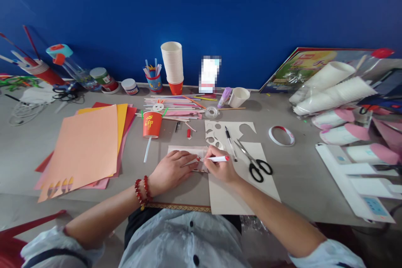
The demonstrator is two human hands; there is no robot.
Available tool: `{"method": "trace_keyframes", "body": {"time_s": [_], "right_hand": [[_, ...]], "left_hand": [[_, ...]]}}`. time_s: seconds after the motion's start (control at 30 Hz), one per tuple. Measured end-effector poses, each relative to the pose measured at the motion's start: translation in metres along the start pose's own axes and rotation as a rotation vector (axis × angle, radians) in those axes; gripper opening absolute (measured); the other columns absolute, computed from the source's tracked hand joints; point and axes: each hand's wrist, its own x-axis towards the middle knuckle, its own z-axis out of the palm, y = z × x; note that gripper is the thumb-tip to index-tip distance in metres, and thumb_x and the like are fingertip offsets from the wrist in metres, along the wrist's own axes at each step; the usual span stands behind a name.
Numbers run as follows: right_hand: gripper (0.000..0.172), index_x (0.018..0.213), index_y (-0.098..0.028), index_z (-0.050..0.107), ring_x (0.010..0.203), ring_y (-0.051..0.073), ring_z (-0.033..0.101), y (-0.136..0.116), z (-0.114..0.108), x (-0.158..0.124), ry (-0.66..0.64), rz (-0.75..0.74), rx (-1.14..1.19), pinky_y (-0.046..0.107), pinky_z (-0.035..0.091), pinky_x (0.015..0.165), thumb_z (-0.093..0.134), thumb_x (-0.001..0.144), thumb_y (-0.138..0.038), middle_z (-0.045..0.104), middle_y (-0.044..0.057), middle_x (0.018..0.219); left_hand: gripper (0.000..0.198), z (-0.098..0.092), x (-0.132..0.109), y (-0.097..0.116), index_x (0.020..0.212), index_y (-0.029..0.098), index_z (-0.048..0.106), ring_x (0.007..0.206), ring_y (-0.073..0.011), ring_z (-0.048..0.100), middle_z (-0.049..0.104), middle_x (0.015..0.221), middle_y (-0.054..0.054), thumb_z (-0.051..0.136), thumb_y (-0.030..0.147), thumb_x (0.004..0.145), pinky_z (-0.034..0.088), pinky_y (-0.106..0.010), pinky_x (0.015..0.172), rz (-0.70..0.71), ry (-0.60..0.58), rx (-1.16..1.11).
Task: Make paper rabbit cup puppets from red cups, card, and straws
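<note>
My right hand is closed around a white marker pen with a red end. Its tip meets a small whitish piece with red on it, partly hidden by fingers. Flat beside it lies my left hand, fingers stretched out over a pale, thin sheet or packet. A red pen cap rests just beyond. White card extends under my right wrist, with black-handled scissors and a black pen on it. Cut-out card is behind them.
An orange paper cup with a rabbit head stands left of centre, beside stacked coloured paper. Straws and a tall cup stack are at the back. On the right are a tape roll and a power strip.
</note>
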Motion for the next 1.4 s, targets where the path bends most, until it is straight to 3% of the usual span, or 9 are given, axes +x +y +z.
{"method": "trace_keyframes", "body": {"time_s": [1.4], "right_hand": [[0.016,0.065,-0.022,0.044,0.048,0.01,0.039,0.004,0.0015,0.0005,0.041,-0.025,-0.013,0.023,0.03,0.049,0.053,0.077,-0.017,0.046,-0.006,0.052]], "left_hand": [[0.034,-0.0009,0.0004,0.0,0.13,0.023,0.058,0.121,-0.024,0.053,0.061,0.136,-0.005,0.047,0.033,0.1,0.044,-0.041,0.101,0.001,-0.002,0.005]]}}
